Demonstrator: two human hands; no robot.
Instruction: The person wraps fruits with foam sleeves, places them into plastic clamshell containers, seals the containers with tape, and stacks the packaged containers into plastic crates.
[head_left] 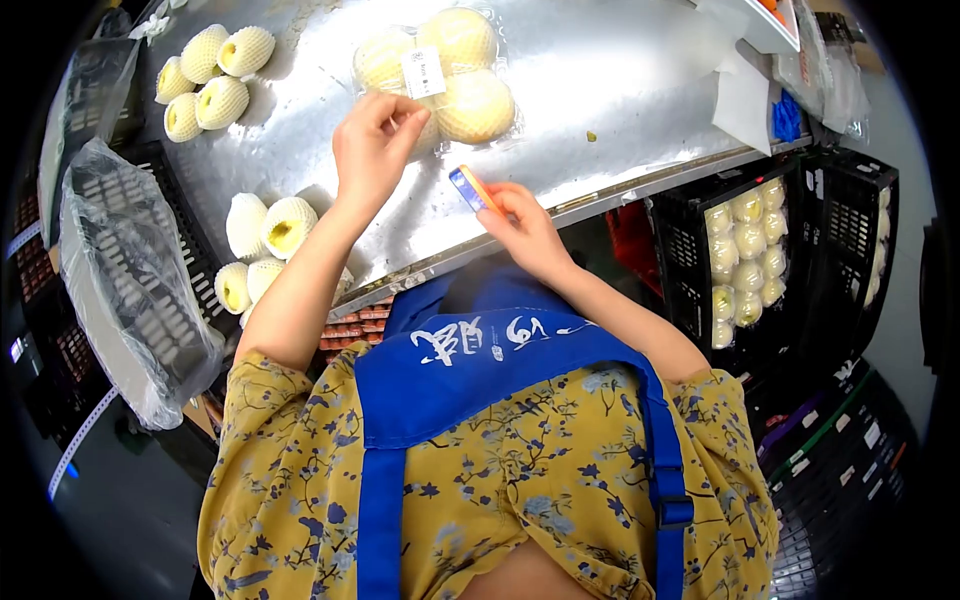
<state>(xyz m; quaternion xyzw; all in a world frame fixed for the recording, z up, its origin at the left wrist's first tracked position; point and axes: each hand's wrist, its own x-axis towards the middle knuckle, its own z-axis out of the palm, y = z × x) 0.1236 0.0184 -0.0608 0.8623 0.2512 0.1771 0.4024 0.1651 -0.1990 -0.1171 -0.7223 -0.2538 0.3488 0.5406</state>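
Note:
My left hand (372,150) is over the lower left edge of a clear plastic pack of round pale-yellow fruit (475,105). Its thumb and forefinger are pinched together; anything between them is too small to make out. A white printed label (423,72) lies on the middle of the pack. Below and right of the pack, my right hand (522,232) grips a small blue and orange object (472,188), its tip pointing up and left. The pack rests on a shiny metal table (620,100).
Fruit in foam nets (222,102) sits at the table's upper left, with more netted fruit (290,228) by my left forearm. A plastic-covered crate (135,290) stands left. Black crates with wrapped fruit (748,250) stand right, below the table edge. White paper (742,100) lies upper right.

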